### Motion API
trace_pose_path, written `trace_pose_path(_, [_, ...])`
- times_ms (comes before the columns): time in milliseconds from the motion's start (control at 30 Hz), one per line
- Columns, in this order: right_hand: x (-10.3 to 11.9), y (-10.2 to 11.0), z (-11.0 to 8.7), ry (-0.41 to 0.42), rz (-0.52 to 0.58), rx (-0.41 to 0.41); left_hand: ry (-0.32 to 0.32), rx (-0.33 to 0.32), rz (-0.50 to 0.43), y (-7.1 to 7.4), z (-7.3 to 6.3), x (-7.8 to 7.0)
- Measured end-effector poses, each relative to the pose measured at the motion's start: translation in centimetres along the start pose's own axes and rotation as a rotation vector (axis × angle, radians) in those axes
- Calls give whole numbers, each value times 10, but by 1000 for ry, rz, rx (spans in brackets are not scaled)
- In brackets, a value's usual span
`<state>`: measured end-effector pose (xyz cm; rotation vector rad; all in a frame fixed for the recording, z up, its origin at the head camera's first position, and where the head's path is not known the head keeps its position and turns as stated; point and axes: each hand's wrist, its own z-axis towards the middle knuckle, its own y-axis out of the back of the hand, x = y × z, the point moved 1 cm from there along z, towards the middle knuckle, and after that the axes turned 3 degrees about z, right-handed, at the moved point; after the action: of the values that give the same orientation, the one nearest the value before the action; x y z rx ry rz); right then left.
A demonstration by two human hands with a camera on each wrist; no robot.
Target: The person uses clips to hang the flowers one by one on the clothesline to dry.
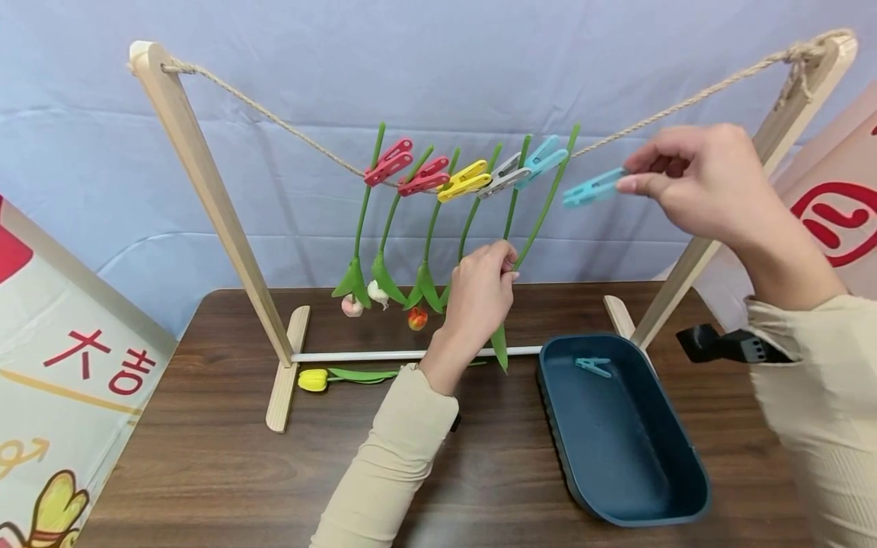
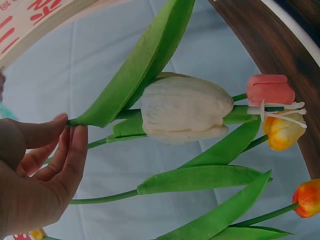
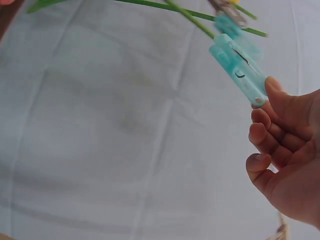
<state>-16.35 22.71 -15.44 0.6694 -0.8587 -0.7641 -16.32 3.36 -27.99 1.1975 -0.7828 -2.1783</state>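
Observation:
My left hand pinches the green stem of a white artificial tulip, which hangs bloom down with its stem end up beside the rope. In my right hand a light blue clothespin is pinched between thumb and fingers, just right of that stem's top. Along the rope, several tulips hang upside down from red, yellow, grey and blue clothespins. The left wrist view shows pink, yellow and orange blooms beyond the white one.
Wooden posts hold the rope, joined low by a white bar. On the brown table lies a yellow tulip. A dark blue bin at the right contains one blue clothespin.

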Motion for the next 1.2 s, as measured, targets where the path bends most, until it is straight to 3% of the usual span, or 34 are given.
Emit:
trace_pose_path(300, [14, 14, 27, 30, -72, -45, 13, -11, -5, -1, 1, 2])
trace_pose_path(533, [15, 14, 37, 52, -151, -90, 17, -25, -10, -3, 2, 4])
trace_pose_path(933, [20, 5, 44, 110, -196, 43, -23, -64, -12, -5, 0, 4])
trace_pose_path(1200, [18, -2, 46, 140, -216, 78, -70, -74, -25, -8, 1, 3])
